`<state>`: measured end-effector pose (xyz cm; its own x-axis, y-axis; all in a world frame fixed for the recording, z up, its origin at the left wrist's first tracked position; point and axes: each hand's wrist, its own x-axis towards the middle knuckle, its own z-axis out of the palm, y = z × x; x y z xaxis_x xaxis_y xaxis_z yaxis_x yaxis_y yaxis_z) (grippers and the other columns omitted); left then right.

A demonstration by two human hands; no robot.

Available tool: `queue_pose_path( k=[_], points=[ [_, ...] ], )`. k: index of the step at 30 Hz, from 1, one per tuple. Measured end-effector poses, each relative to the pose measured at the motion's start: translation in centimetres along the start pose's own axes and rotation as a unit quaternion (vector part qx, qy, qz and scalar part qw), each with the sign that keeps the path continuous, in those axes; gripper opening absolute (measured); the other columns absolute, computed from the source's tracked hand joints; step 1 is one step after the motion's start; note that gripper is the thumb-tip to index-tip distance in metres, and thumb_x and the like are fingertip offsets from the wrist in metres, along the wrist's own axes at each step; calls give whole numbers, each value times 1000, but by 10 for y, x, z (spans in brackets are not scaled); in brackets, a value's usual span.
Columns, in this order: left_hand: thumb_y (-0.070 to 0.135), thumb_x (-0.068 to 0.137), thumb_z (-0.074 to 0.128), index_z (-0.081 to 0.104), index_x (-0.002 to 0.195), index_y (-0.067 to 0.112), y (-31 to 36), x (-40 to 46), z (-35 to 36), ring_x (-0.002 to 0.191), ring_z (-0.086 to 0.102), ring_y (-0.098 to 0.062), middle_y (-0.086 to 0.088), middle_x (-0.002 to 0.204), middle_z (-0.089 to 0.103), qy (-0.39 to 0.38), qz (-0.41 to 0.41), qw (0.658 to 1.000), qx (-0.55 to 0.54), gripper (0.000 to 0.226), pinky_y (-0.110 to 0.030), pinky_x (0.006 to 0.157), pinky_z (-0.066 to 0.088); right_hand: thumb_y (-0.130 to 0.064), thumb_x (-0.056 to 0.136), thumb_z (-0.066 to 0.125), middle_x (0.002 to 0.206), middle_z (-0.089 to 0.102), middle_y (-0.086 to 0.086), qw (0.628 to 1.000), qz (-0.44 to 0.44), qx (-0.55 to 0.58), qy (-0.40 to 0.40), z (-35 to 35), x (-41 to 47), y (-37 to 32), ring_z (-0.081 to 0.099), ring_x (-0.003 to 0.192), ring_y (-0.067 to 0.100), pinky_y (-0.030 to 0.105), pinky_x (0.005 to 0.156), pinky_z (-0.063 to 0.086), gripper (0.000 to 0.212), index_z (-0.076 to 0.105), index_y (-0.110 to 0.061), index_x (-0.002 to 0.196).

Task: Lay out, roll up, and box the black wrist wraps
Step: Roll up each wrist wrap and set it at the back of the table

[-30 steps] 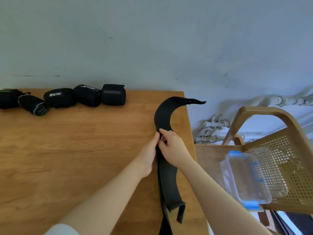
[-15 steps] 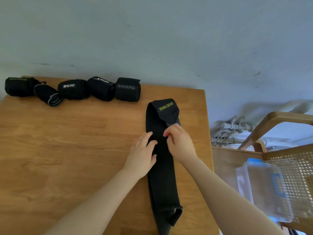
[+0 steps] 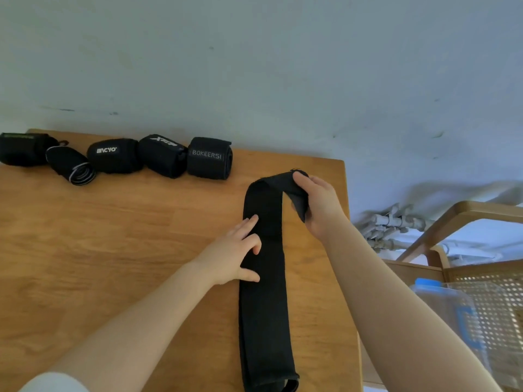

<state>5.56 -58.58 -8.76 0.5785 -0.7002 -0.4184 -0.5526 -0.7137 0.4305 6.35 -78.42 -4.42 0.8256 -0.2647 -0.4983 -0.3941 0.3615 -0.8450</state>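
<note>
A long black wrist wrap point(image 3: 264, 306) lies flat along the right side of the wooden table point(image 3: 113, 250), running from the near edge toward the wall. My left hand point(image 3: 237, 254) rests flat on its middle, fingers spread, pressing it down. My right hand point(image 3: 318, 205) grips the wrap's far end, which is folded back over the strip and lifted off the table. Several rolled black wraps point(image 3: 209, 158) stand in a row at the table's far edge. A clear plastic box with blue clips point(image 3: 450, 309) sits on the chair at the right.
The wicker and wood chair point(image 3: 486, 278) stands close to the table's right edge. White pipes point(image 3: 393, 222) run along the grey wall behind it. Bare wood fills the table's left and middle.
My right hand has taken the far end of the wrap and folded it back toward me, hiding the yellow lettering. My left hand has slid onto the strip's middle.
</note>
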Motion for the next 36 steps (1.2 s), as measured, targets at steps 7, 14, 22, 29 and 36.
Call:
queue_pose_path(
  k=[7, 14, 22, 29, 36],
  points=[
    [39, 82, 69, 39, 96, 32, 2, 9, -1, 144, -11, -9, 14, 156, -17, -18, 18, 999, -42, 34, -33, 114, 18, -48, 101, 23, 148, 42, -3, 991, -23, -93, -98, 20, 27, -9, 30, 141, 16, 35, 115, 20, 55, 31, -18, 147],
    [41, 82, 68, 40, 99, 31, 3, 11, -3, 146, -8, -14, 7, 158, -13, -19, 14, 999, -22, 35, -34, 115, 14, -28, 101, 39, 156, 25, 0, 851, -163, -497, -43, 2, 11, 42, 20, 144, 16, 35, 117, 22, 42, 43, -16, 141],
    [46, 84, 63, 44, 108, 25, 8, 5, -1, 146, -6, -22, -1, 159, -11, 2, 10, 999, 53, 37, -39, 116, 11, -32, 89, 40, 99, 56, -4, 746, -269, -608, -39, -28, -152, 125, 58, 82, 13, 26, 73, 51, 31, 64, -18, 102],
    [36, 98, 44, 43, 137, 22, 28, -40, 26, 137, 21, -23, -4, 151, 20, 128, 29, 978, 161, 42, -37, 108, 25, -69, 82, 18, 155, 27, 6, 698, -135, -701, -58, 1, -203, 165, 19, 145, 25, 46, 117, 13, 87, 30, -15, 148],
    [33, 102, 31, 32, 145, 22, 30, -152, 65, 137, 26, -12, 6, 147, 36, 38, 95, 995, -10, 44, -29, 111, 24, -66, 90, 36, 151, -35, 2, 635, 14, -772, 3, 44, -201, 187, -28, 142, 23, 53, 115, -7, 96, -30, -19, 143]
  ],
)
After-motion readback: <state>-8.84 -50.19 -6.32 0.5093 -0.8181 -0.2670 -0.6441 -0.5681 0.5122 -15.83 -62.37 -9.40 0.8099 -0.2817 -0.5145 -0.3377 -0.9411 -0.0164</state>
